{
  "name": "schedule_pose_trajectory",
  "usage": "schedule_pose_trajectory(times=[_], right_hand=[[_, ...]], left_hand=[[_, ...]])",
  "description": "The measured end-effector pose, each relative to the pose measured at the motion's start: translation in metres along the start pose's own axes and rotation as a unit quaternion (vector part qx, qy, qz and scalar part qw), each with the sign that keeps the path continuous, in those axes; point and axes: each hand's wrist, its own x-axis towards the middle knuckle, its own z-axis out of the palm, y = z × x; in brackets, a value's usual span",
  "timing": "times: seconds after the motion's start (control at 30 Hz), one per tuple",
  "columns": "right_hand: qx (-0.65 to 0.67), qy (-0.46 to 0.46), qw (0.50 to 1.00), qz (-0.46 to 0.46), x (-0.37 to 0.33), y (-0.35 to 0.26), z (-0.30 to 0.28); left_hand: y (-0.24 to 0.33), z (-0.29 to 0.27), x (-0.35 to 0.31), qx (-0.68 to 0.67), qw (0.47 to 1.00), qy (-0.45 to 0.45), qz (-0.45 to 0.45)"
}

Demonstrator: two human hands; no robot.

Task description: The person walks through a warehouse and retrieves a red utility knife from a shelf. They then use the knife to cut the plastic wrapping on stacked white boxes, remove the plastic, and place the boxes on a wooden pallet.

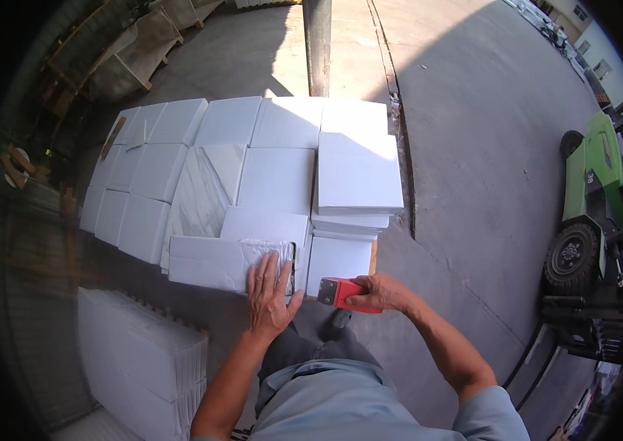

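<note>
My left hand (272, 298) lies with its fingers spread on the right end of a long, narrow white package (205, 263), where the wrapping looks creased. A thin dark line (294, 266) runs down the package beside my fingers; I cannot make out what it is. To the right, my right hand (379, 292) is closed round a red hand tool (347, 293) with a dark, studded head. The head points left, over the near edge of a white carton (339, 262). The tool's exact kind is unclear.
Rows of white cartons (282, 180) and marble-patterned slabs (197, 191) spread out ahead, with a taller stack (359, 173) at right. Wrapped white panels (139, 353) stand at near left. A grey post (317, 44) rises behind; a green forklift (595, 173) is at far right.
</note>
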Motion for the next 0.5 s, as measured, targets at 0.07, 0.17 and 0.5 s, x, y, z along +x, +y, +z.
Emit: schedule_pose_trajectory(times=[0.07,0.17,0.5], right_hand=[[-0.001,0.013,1.0,-0.015,-0.001,0.009,0.003],[0.013,0.018,0.999,-0.023,-0.003,0.015,0.008],[-0.061,0.052,0.996,0.032,0.005,-0.016,0.031]], left_hand=[[0.013,0.01,0.007,0.012,0.999,-0.035,0.01],[0.003,0.03,0.003,0.062,0.998,-0.005,0.019],[0.009,0.027,0.006,0.09,0.996,-0.025,0.009]])
